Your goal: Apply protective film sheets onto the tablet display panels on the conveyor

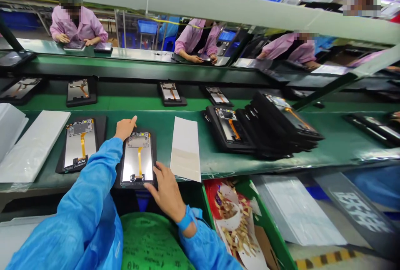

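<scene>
In front of me an uncased tablet screen (129, 170) lies face down on a black foam tray (154, 149), showing its circuit board and an orange ribbon cable. My left hand (125, 128) is at its upper left corner, one finger stretched out and the others partly hidden. At the lower right corner, my right hand (167, 191) grips the tablet screen, thumb on the bottom edge and fingers along the side. A similar tablet screen (71, 149) lies on a tray to the left. To the right is a white sheet (185, 149).
Black trays (265, 132) with tablet screens are stacked at the right. White sheets (37, 145) lie far left. More trayed screens sit on the green conveyor (125, 101). A green bin (268, 228) of scraps stands below the bench edge. Across the line, people in pink work.
</scene>
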Tool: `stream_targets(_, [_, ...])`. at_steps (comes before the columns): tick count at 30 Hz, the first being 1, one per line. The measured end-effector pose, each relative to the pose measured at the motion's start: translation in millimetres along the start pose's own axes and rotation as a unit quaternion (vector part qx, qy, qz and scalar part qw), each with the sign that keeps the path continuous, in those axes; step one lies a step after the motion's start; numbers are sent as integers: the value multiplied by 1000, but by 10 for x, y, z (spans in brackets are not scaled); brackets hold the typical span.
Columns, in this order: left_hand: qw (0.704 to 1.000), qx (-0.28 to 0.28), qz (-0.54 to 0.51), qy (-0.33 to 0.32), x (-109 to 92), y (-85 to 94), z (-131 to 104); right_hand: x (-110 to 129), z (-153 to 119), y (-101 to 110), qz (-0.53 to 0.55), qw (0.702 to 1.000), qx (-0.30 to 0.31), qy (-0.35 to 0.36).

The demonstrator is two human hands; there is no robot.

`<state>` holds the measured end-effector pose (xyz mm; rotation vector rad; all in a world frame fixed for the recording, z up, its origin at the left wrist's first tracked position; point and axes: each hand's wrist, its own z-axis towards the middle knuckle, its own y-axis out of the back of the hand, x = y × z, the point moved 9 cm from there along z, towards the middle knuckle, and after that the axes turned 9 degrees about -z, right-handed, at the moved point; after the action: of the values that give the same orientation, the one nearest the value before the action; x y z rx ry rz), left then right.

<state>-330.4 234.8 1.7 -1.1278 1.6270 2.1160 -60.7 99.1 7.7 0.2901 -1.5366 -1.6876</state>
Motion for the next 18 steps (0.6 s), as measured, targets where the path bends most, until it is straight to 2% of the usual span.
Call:
stream_targets(2, [1000, -9, -8, -10, -28, 165, -191, -58, 58, 80, 32, 999, -5, 7])
stream_targets(5, [997, -19, -27, -63, -110, 341, -776, -108, 134, 155, 64, 998, -7, 21])
stream_targets(7, [989, -3, -63, -135, -205, 302, -1270, -84, 177, 154, 67, 997, 15, 41])
stream_targets(9, [977, 22, -86, -195, -264, 146, -1711, -45, 233, 159, 63, 996, 40, 58])
stream_targets(11, [973, 27, -75, -216, -268, -22, -2001, -19, 319, 200, 57, 995, 52, 63])
stream_targets(13, [973, 26, -61, -223, -284, -113, -2147, 35, 409, 253, 58, 994, 57, 76])
stream_targets(15, [973, 18, -58, -224, -288, -37, -2174, 117, 468, 285, 65, 991, 52, 106])
stream_targets(16, [974, 2, -56, -220, -255, 90, -2145, 145, 481, 277, 74, 989, 45, 122])
stream_targets(18, [978, -62, -42, -193, -59, 544, -2029, 121, 498, 195, 107, 984, 25, 140])
